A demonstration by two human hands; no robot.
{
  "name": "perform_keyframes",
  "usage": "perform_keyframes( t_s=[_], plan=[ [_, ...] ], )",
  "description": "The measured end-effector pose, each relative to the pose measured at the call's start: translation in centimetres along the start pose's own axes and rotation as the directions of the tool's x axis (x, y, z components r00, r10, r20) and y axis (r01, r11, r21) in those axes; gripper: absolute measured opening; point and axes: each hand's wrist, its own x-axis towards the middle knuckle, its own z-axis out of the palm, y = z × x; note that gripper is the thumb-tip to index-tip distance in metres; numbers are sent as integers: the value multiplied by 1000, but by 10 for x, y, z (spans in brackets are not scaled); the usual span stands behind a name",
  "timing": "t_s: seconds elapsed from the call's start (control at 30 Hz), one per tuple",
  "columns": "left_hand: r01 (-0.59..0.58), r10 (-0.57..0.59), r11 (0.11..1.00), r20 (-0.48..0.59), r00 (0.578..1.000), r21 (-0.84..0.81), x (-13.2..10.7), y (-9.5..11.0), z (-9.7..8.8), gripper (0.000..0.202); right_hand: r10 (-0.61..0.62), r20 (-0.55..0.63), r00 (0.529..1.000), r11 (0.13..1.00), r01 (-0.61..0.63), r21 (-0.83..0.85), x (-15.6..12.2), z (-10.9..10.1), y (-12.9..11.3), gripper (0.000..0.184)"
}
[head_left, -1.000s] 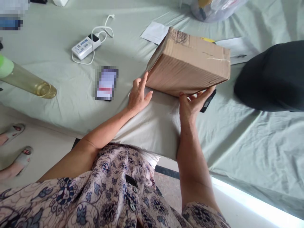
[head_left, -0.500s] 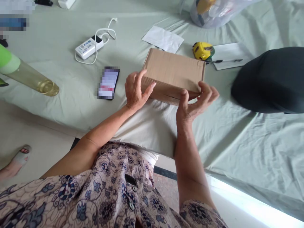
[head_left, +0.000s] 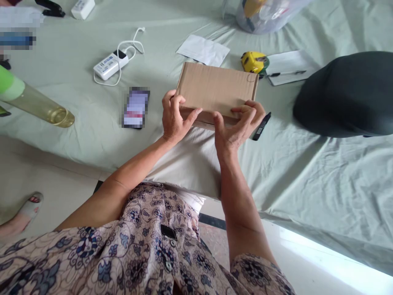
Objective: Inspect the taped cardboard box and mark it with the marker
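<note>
A brown cardboard box (head_left: 215,86) lies on the green cloth near its front edge, its lid down. My left hand (head_left: 178,116) grips the box's near left corner, fingers on the top edge and thumb against the front side. At the near right corner, my right hand (head_left: 236,123) has its fingers curled over the lid and its thumb on the front side. Just right of that hand lies a black marker (head_left: 262,128). A yellow tape measure (head_left: 254,62) sits behind the box's far right corner, beside a white paper with a pen (head_left: 287,73) on it.
On the left are a phone (head_left: 136,108), a white power bank (head_left: 109,66) with a cable and a green-capped bottle (head_left: 43,100). A dark cap (head_left: 346,96) lies at right. Behind the box are a white paper (head_left: 204,50) and a clear plastic container (head_left: 264,16). Someone's foot (head_left: 26,213) shows at lower left.
My right hand has moved left and closed over the box's near right corner; the gap at the front of the lid has closed. The black marker has come into view. The view has shifted slightly.
</note>
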Motion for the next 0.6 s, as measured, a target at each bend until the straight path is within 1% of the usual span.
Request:
perform_keyframes(
  t_s=[0.13, 0.2, 0.3, 0.37, 0.43, 0.5, 0.6],
  plan=[
    [-15, 15, 1000, 33, 999, -8, 7, -8, -4, 54, 49, 11, 999, 994, -50, 95, 5, -3, 14, 50],
    [-10, 11, 1000, 41, 999, -30, 10, -13, -6, 53, 86, -33, 996, 984, -80, 161, 7, -4, 20, 47],
    [-34, 34, 998, -1, 999, -45, 14, -19, -7, 57, 142, -95, 985, 955, -111, 274, 10, -4, 27, 44],
    [-49, 47, 998, -32, 998, -44, 14, -23, -6, 60, 152, -98, 983, 943, -115, 312, 13, -2, 33, 46],
    [-37, 35, 998, -40, 999, -49, 14, -26, -5, 62, 155, -81, 985, 939, -121, 321, 16, 0, 43, 51],
    [-6, 5, 999, -34, 999, -54, 14, -28, -3, 63, 165, -38, 986, 934, -144, 328, 18, 0, 55, 59],
    [54, -55, 996, -20, 998, -65, 14, -31, -2, 67, 183, 88, 979, 935, -201, 291, 20, -1, 73, 68]
  ],
)
